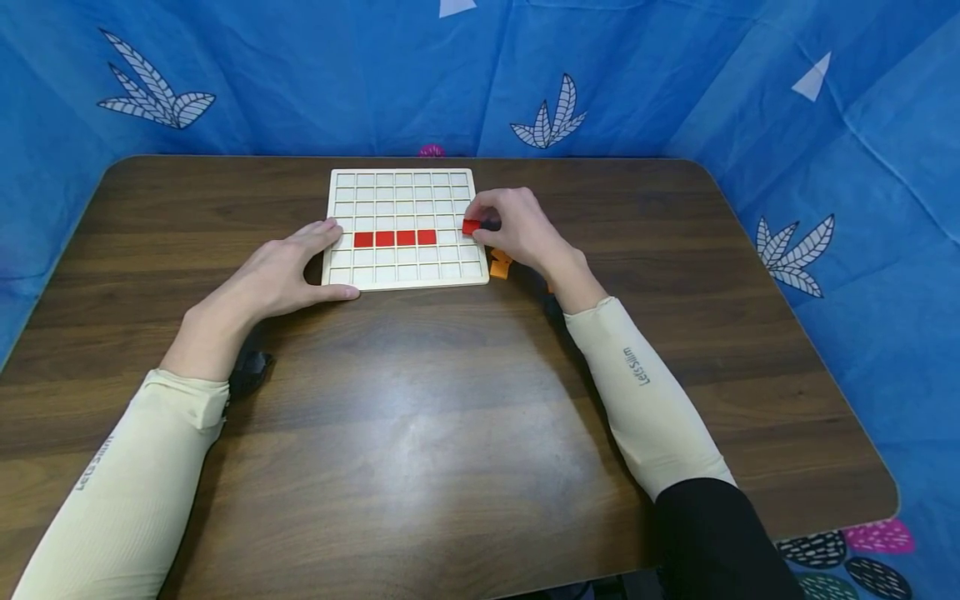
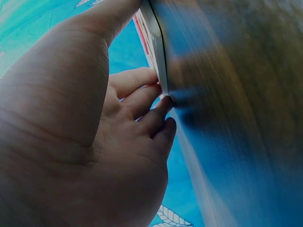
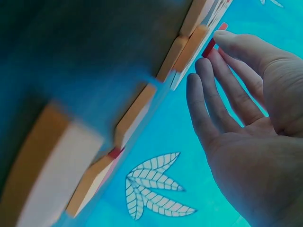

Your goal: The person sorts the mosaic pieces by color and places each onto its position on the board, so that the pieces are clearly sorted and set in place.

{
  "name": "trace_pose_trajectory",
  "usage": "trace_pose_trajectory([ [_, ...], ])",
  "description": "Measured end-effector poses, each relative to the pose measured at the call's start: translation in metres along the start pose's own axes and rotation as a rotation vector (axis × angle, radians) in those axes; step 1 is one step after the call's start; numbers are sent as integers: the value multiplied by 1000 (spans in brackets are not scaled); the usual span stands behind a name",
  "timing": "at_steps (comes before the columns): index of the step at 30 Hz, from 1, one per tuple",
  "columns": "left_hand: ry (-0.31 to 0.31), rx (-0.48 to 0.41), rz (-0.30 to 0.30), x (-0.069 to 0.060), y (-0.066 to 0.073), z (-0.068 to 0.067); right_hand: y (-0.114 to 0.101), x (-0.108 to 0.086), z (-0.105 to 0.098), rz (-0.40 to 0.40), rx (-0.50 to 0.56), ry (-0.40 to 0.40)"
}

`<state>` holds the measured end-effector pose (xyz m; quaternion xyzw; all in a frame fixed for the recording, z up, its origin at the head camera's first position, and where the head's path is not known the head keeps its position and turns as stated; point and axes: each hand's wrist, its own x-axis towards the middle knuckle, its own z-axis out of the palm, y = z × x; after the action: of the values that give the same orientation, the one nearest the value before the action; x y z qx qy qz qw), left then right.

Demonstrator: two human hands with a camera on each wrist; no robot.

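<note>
A white grid board (image 1: 403, 275) with square cells lies toward the far side of the table. Several red square tiles (image 1: 394, 239) fill neighbouring cells in one row. My left hand (image 1: 276, 271) rests at the board's left side, fingers on the left edge and thumb at the near left corner. At the board's right edge my right hand (image 1: 521, 229) pinches one red tile (image 1: 471, 226) between thumb and fingers. In the right wrist view that tile (image 3: 209, 47) shows edge-on at the fingertips. Orange pieces (image 1: 500, 267) sit just right of the board, partly hidden by the right hand.
The right wrist view shows several orange-edged tiles (image 3: 135, 113) on the tabletop near the right hand. The brown wooden table (image 1: 405, 433) stretches toward me. A blue patterned cloth (image 1: 315, 75) hangs behind and to the sides.
</note>
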<state>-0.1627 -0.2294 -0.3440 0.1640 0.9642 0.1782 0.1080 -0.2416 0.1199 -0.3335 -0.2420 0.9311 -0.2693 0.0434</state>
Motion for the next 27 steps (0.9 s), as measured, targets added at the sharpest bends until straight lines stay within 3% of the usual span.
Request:
trace_pose_trajectory([
  [12,7,-8,8,-1,-1,1,-23,14,14,-33,-46,-62],
  [27,3,-4,1,-1,-1,1,-22,13,16,-65,-45,-49],
])
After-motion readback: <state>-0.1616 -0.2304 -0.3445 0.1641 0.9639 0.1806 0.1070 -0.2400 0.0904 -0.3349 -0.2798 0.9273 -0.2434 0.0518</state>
